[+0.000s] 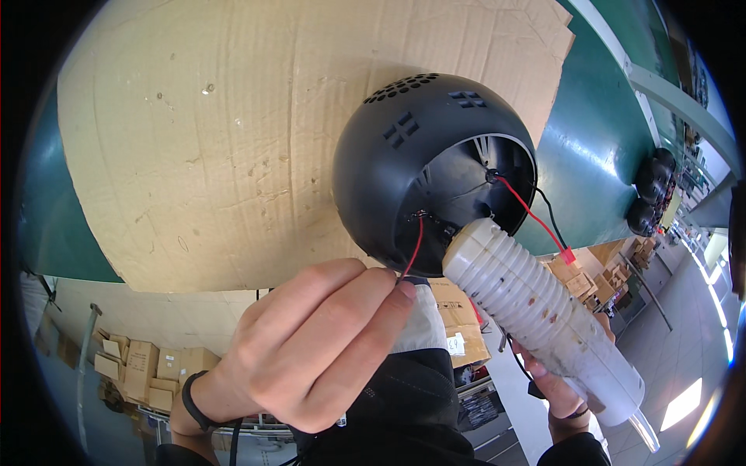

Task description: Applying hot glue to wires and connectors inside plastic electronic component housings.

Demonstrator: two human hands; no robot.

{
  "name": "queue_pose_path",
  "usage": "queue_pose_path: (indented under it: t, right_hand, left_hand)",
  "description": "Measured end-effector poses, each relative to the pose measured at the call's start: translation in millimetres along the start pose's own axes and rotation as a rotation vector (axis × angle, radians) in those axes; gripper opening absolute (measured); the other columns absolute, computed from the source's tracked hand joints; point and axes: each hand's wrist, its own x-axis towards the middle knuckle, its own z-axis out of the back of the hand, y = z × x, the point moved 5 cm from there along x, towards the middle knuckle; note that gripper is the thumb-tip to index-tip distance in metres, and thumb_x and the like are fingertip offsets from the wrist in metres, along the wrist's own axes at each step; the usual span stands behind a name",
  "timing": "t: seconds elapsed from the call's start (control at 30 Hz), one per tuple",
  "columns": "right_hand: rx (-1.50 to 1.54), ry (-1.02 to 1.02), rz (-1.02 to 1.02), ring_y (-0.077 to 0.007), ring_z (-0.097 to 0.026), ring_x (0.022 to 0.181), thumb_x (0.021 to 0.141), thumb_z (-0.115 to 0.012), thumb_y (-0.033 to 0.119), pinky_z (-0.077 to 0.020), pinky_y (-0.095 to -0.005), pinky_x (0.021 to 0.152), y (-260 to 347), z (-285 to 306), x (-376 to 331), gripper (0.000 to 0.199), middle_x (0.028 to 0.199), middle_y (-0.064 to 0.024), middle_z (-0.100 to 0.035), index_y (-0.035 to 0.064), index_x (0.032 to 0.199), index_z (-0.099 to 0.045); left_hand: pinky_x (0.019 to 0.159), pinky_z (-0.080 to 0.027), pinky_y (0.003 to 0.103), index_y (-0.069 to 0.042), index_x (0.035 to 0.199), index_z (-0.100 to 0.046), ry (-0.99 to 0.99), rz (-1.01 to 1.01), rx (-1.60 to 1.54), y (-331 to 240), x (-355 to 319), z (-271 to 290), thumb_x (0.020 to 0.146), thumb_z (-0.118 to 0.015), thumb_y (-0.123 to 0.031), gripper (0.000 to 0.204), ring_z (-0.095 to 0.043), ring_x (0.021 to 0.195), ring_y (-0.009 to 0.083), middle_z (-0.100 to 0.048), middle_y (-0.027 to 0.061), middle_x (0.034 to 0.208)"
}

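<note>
A round black plastic shell [369,175] rests on a cardboard sheet [217,147], its opening turned toward me. My left hand [318,342] is closed, pinching a thin red wire [417,252] that comes out of the shell's near side. In my right hand [556,384] is a white, ribbed hot glue gun [536,307], stained, with a clear glue stick [644,431] showing at its back end. The gun's front end is at the shell's opening; its tip is mostly hidden. A second red wire [532,210] and a black wire [550,206] run from the far side to a red connector [568,255].
The cardboard covers much of a green table [587,179]. Several dark round parts [653,190] sit at its right edge beside a pale metal frame [676,93]. Cardboard boxes [148,369] stand below at the left, and another box [458,318] is below the shell.
</note>
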Motion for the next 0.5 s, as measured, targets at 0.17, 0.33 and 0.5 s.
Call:
queue_pose_path:
  t: [0.17, 0.33, 0.5]
  right_hand:
    - [0.007, 0.0, -0.011, -0.0258, -0.071, 0.09, 0.075, -0.089, 0.042, -0.0609, -0.0371, 0.068, -2, -2, -4, 0.081, 0.11, -0.0157, -0.059, -0.0036, 0.124, -0.042]
    - [0.015, 0.002, -0.024, -0.0261, -0.071, 0.091, 0.075, -0.09, 0.041, -0.0616, -0.0374, 0.067, -3, -5, -8, 0.084, 0.111, -0.0158, -0.058, -0.0034, 0.125, -0.04]
    - [0.024, 0.005, -0.037, -0.0264, -0.071, 0.092, 0.075, -0.091, 0.041, -0.0623, -0.0376, 0.067, -5, -9, -11, 0.086, 0.113, -0.016, -0.057, -0.0032, 0.127, -0.038]
  left_hand:
    - [0.064, -0.056, 0.036, 0.006, 0.102, -0.071, 0.132, 0.198, -0.123, 4, 16, 21, 0.066, -0.08, 0.014, 0.037, -0.068, 0.076, 0.0301, -0.069, 0.0169, 0.091]
    - [0.063, -0.052, 0.035, 0.005, 0.109, -0.068, 0.151, 0.2, -0.253, 27, 37, 36, 0.075, -0.073, 0.016, 0.036, -0.067, 0.073, 0.0273, -0.069, 0.0173, 0.087]
    - [0.066, -0.052, 0.033, 0.003, 0.11, -0.069, 0.297, 0.255, -0.168, 30, 53, 37, 0.08, -0.073, 0.016, 0.033, -0.069, 0.076, 0.0249, -0.07, 0.0171, 0.089]
